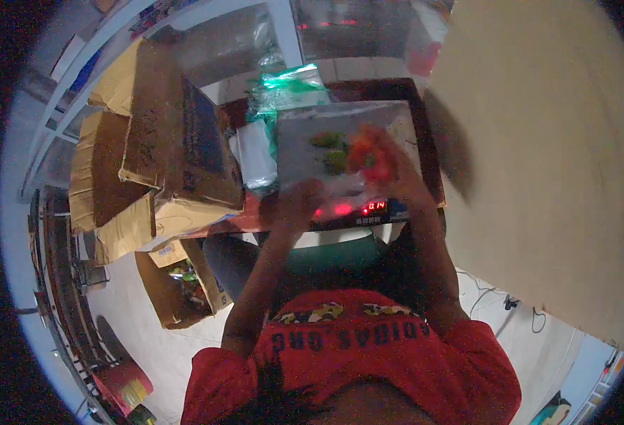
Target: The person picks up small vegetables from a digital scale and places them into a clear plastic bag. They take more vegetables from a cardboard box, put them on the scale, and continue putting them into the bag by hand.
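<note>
- Basically, table (pixel 434 170): mid-scene, under scale.
- Cardboard box (pixel 184 152): left, flaps open.
- Scale (pixel 294 145): centre, display lit.
- Clear plastic bags (pixel 258 154): just left of scale.
- Right hand (pixel 397 159): at red item, blurred; can't tell if grip is closed.
- Left hand (pixel 309 193): scale's near left; grip unclear.
- Red item (pixel 370 154): at scale's right half; placing looks unfinished.
- Green pieces (pixel 332 150): loose on scale, placing looks done.

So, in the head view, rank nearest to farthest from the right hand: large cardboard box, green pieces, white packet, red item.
1. Red item, at the right hand
2. Green pieces, left
3. White packet, farther left
4. Large cardboard box, leftmost
</note>
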{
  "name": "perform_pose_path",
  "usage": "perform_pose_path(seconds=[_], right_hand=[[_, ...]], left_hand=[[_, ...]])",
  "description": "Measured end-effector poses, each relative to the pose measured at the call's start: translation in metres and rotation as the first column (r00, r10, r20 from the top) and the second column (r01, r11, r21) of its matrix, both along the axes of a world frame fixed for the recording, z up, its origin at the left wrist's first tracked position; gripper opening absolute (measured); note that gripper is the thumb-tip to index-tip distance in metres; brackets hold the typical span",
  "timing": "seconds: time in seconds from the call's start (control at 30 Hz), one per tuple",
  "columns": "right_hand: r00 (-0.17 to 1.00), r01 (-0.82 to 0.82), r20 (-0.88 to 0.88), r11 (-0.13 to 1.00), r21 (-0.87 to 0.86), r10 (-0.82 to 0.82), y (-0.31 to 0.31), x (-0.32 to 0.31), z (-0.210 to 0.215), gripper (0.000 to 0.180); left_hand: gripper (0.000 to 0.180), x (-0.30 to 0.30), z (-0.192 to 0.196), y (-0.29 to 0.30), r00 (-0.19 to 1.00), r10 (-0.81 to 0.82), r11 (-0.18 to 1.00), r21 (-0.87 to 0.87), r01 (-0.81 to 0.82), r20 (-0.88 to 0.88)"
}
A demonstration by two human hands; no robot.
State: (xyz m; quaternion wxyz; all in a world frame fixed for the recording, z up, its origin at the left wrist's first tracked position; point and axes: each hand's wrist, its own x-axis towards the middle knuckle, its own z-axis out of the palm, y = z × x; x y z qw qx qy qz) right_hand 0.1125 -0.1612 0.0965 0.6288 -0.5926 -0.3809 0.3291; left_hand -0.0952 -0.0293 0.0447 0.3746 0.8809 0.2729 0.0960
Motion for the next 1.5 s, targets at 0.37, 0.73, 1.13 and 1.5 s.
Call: perform_pose_path(seconds=[0.37, 0.73, 1.13, 1.5], right_hand=[[0.825, -0.324, 0.428, 0.929, -0.179, 0.37, -0.003, -0.067, 0.011, 0.073], [0.954, -0.28, 0.068, 0.949, -0.143, 0.292, -0.005, -0.094, 0.014, 0.05], [0.788, -0.029, -0.615, 1.0, -0.004, 0.02, -0.015, -0.095, -0.011, 0.044], [0.383, 0.117, -0.906, 0.963, 0.242, 0.182, -0.018, -0.106, -0.03, 0.042]], left_hand=[[0.02, -0.014, 0.023, 0.005, 0.941, 0.241, 0.908, -0.397, -0.132, 0.239], [0.028, -0.02, 0.044, -0.038, 0.896, -0.014, 0.986, 0.158, -0.063, 0.444], [0.032, -0.042, 0.035, -0.063, 0.886, 0.143, 0.989, -0.038, -0.14, 0.44], [0.051, -0.019, 0.018, -0.089, 0.778, 0.272, 0.946, -0.01, -0.323, 0.566]])
